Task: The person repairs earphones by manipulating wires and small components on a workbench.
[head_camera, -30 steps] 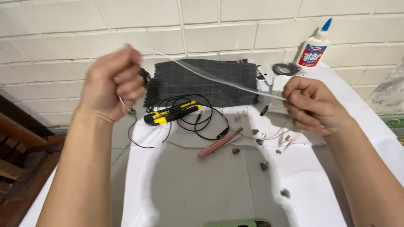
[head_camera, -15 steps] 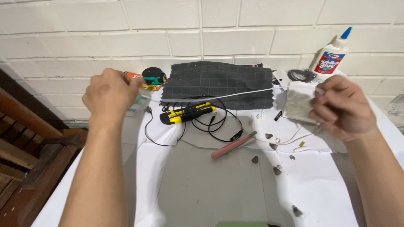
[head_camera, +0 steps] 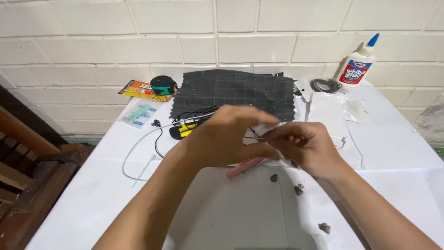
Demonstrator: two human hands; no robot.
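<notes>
Both forearms reach in and meet mid-frame — the left hand (head_camera: 229, 136) arched, fingers curled over, the right hand (head_camera: 300, 146) pinching a thin white cord (head_camera: 143, 143) between thumb and fingertips. The cord trails away left of the left hand across the white surface (head_camera: 92, 194). Beyond the hands lies dark checked fabric (head_camera: 236, 90) — behind it, a white brick wall (head_camera: 185, 41).

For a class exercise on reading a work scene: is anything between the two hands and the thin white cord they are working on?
Nothing visible does. The left hand and right hand meet over the white table and already pinch the thin white cord, which trails off to the left. The fingertips hide the exact grip.
</notes>
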